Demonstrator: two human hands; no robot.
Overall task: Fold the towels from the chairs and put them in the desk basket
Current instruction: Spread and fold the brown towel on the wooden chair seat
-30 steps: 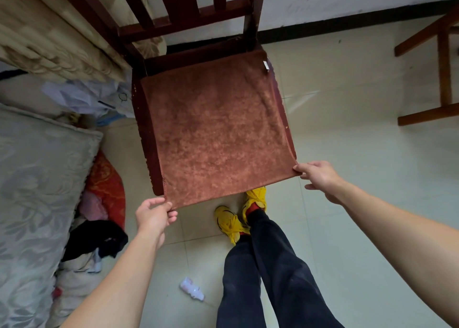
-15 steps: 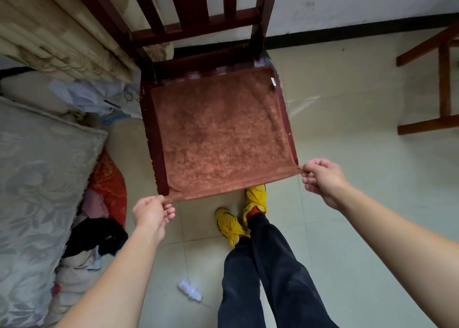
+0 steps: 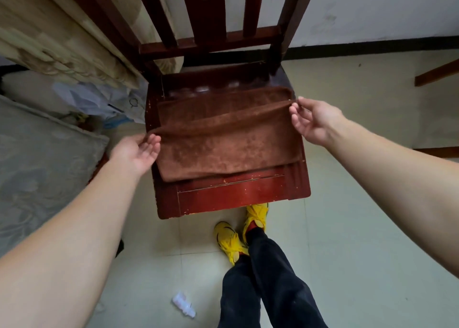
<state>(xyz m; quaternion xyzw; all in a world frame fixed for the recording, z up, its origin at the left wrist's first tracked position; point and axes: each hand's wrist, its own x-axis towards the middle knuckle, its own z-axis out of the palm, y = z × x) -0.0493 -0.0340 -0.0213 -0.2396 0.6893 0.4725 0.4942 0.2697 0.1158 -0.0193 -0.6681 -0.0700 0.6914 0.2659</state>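
- The left grip pinches the towel's left corner between thumb and fingertips, fingers nearly straight, at the seat's left edge.
- The towel lies on the chair seat, long axis side to side. Its raised edge spans both grips, and the far edge it must meet lies beyond, toward the chair back.
- The right grip pinches the right corner with thumb and forefinger, other fingers loose. It sits nearer that far edge, so the left likely has farther to go.
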